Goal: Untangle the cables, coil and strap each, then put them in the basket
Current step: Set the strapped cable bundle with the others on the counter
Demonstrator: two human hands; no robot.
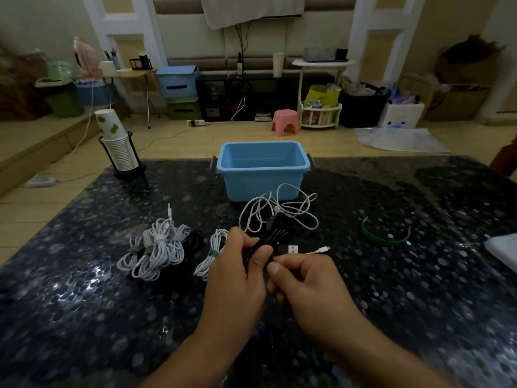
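My left hand [237, 270] grips a bundled black cable [275, 238] whose loops stick out past my fingers. My right hand [303, 278] pinches the same black cable right beside the left thumb. A loose white cable [279, 211] lies uncoiled in front of the empty blue basket [261, 170], its plug ends [321, 250] near my right hand. A small strapped white coil [212, 253] lies just left of my left hand. Further left sits a pile of strapped white coils [156, 247] on top of black cables [193, 239].
A green strap [384, 238] lies curved on the dark speckled table [419, 289] to the right. A stack of paper cups in a holder [121, 152] stands at the far left corner. A white object [503, 252] pokes in at the right edge.
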